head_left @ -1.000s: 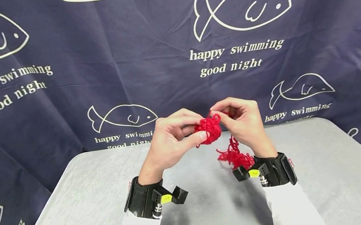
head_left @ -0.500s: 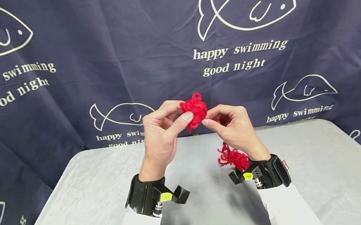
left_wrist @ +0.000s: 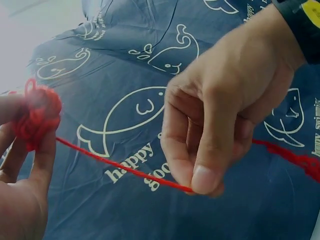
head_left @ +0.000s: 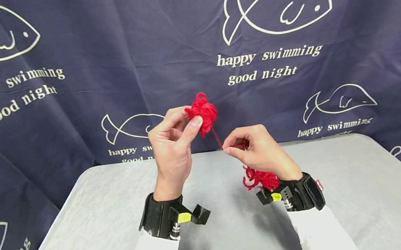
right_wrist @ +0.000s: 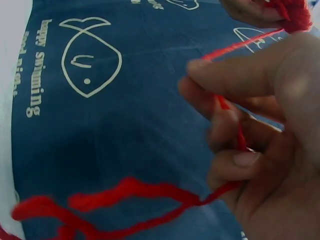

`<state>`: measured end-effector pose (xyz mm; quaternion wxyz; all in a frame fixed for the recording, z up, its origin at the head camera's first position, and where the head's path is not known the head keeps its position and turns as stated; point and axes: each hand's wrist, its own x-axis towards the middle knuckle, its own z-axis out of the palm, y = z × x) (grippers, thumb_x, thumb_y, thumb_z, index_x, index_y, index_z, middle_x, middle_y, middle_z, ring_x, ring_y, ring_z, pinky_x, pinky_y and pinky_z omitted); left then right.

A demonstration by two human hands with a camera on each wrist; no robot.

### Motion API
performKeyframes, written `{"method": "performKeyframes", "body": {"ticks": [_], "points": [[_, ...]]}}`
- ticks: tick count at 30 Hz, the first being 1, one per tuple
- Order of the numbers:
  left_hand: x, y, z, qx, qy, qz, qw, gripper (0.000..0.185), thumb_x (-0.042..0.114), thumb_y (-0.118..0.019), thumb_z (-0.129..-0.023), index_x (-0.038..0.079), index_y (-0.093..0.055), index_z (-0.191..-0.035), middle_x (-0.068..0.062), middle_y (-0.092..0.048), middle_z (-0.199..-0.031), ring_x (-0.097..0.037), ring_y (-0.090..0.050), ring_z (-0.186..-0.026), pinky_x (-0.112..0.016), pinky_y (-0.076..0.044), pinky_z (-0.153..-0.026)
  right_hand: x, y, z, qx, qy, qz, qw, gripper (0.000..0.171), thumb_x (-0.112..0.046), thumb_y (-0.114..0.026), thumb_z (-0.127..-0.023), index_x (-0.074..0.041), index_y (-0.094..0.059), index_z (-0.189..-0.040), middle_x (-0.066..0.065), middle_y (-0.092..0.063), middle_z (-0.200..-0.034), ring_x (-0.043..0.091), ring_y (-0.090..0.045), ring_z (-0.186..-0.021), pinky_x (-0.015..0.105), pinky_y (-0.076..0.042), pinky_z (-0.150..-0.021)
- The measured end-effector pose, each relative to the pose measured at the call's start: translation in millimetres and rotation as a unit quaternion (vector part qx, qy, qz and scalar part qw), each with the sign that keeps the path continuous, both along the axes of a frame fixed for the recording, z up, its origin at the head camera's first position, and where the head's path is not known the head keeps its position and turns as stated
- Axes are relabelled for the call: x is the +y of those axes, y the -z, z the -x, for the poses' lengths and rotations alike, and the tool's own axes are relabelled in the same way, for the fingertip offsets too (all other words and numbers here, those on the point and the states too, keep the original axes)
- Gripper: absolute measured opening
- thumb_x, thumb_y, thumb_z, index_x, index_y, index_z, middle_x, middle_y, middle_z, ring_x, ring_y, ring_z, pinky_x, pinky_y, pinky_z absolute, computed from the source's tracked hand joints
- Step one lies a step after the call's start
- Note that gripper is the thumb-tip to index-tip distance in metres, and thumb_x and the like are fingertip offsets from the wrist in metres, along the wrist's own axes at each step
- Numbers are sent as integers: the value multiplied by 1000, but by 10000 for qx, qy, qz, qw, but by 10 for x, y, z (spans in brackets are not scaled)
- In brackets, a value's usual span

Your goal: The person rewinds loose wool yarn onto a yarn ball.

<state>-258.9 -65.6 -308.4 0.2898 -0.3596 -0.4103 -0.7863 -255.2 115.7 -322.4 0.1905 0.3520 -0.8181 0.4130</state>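
Note:
A small ball of red yarn (head_left: 204, 110) is held up above the table's far edge, gripped between the thumb and fingers of my left hand (head_left: 173, 151). Lower and to the right, my right hand (head_left: 258, 148) pinches a strand of yarn (left_wrist: 125, 168) between thumb and index finger. That strand runs taut from the ball to the pinch. It passes on through the curled fingers of the right hand and comes out below as loose, kinked yarn (right_wrist: 135, 190). A tangled heap of red yarn (head_left: 263, 178) shows beneath the right wrist, partly hidden by it.
Both hands work over a table with a light grey cover (head_left: 95, 231). Behind it hangs a dark blue cloth (head_left: 180, 49) printed with white fish and lettering. Black straps (head_left: 161, 215) with camera mounts circle both wrists.
My left hand has risen and moved left with the yarn ball. The right hand has drawn down and away from it, and a straight strand now spans the gap.

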Motion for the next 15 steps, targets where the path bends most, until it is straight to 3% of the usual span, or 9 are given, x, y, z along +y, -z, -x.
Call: {"method": "performKeyframes", "body": {"ticks": [4,8,12,15], "points": [[-18,10,33,133,-624,23,9980,21,-17,-66,-74,-7,-70,-93,-13,-62,-93,-26,-57,-89,-39,-52,-84,89,22,4,-108,-476,-556,9973,16,-6,-73,-80,-22,-70,-81,-10,-61,-69,10,-49,-54,24,-41,-46],[-27,18,53,134,-1274,165,9916,21,-17,-69,-73,-16,-65,-93,-16,-60,-93,-27,-56,-92,-45,-52,-84,162,-72,-110,-205,-1166,-852,9893,14,-14,-71,-83,-28,-67,-82,-15,-60,-72,6,-50,-57,22,-39,-45],[2,-3,0,139,-1963,542,9789,19,-18,-68,-73,-18,-64,-92,-22,-59,-93,-28,-60,-87,-43,-54,-80,162,-215,-275,-182,-1656,-762,9831,14,-12,-69,-85,-25,-65,-82,-12,-57,-73,5,-48,-58,20,-38,-45],[32,-17,-58,172,-2289,1086,9672,18,-18,-67,-73,-18,-64,-90,-26,-57,-92,-31,-62,-83,-41,-55,-78,120,-321,-381,22,-1977,-262,9799,17,0,-68,-83,-17,-65,-82,-6,-55,-72,7,-47,-57,21,-37,-44]]}}
